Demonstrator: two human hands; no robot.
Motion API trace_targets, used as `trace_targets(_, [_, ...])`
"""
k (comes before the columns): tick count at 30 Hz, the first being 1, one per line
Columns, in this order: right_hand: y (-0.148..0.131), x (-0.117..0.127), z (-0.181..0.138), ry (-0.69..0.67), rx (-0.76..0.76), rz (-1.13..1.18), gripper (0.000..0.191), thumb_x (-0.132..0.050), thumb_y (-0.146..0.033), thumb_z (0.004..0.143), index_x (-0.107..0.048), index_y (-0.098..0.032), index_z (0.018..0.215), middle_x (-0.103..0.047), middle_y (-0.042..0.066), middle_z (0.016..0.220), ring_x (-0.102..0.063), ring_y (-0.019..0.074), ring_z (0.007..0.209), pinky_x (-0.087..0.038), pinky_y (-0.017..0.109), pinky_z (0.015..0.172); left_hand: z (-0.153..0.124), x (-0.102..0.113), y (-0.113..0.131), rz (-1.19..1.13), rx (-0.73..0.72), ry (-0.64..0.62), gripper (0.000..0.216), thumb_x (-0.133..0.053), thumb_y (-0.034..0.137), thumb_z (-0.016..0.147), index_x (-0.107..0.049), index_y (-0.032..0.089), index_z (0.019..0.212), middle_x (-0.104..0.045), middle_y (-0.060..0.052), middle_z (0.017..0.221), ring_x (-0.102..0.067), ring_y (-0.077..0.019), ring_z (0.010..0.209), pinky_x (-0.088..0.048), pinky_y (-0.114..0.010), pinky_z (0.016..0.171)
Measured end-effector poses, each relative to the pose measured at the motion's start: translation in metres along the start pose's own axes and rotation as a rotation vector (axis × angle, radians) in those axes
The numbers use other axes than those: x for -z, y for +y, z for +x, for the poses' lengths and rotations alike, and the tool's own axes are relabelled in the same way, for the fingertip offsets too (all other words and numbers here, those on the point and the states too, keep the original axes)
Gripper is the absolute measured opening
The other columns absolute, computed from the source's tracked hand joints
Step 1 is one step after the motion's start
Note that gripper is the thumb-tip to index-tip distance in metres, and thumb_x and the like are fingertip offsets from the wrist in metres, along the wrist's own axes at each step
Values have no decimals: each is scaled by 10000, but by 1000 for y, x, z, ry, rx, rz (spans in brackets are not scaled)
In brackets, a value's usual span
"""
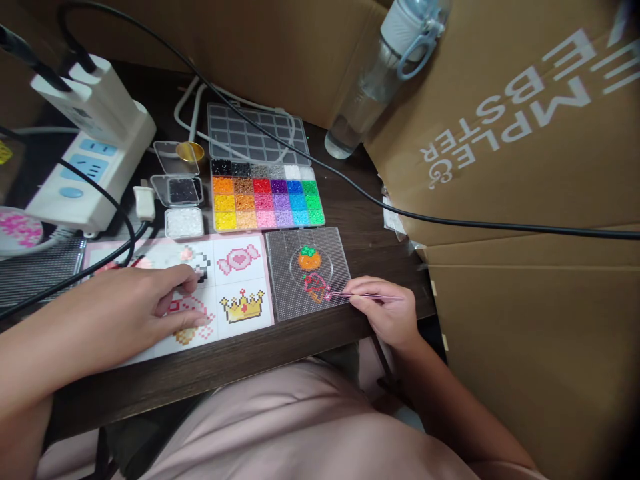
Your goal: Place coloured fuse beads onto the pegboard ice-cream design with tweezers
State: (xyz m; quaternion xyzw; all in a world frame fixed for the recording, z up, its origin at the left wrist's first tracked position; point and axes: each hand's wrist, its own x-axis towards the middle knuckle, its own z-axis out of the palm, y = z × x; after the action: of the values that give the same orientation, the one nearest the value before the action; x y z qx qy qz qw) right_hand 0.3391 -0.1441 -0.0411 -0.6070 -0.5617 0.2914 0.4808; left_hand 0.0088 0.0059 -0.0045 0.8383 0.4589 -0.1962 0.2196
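My right hand (387, 312) pinches thin pink tweezers (363, 295), whose tip touches the pink bead ice-cream figure (316, 287) on the clear pegboard (280, 280). An orange bead fruit (309, 259) sits above it on the same board. My left hand (135, 303) lies on the pattern sheet (235, 303), fingers loosely curled over a pink pictured design, holding nothing. The sheet shows a candy, a crown and other pixel pictures. A divided box of coloured beads (267, 199) stands open behind the pegboard.
Small boxes of black beads (183, 191) and white beads (184, 222) sit left of the bead box. A power strip (95, 157) with cables lies at far left. A water bottle (385, 73) leans behind. Cardboard walls (525, 200) close the right side and back.
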Motion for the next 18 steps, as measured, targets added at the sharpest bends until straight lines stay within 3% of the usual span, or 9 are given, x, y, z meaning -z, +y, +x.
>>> trace_targets(18, [4, 0, -2, 12, 25, 40, 174, -699, -77, 771, -759, -237, 800, -763, 25, 846, -709, 171, 757, -575, 304, 729, 0, -1, -2, 20, -21, 3, 357, -488, 596, 841, -590, 273, 953, -657, -7, 747, -624, -252, 708, -337, -291, 617])
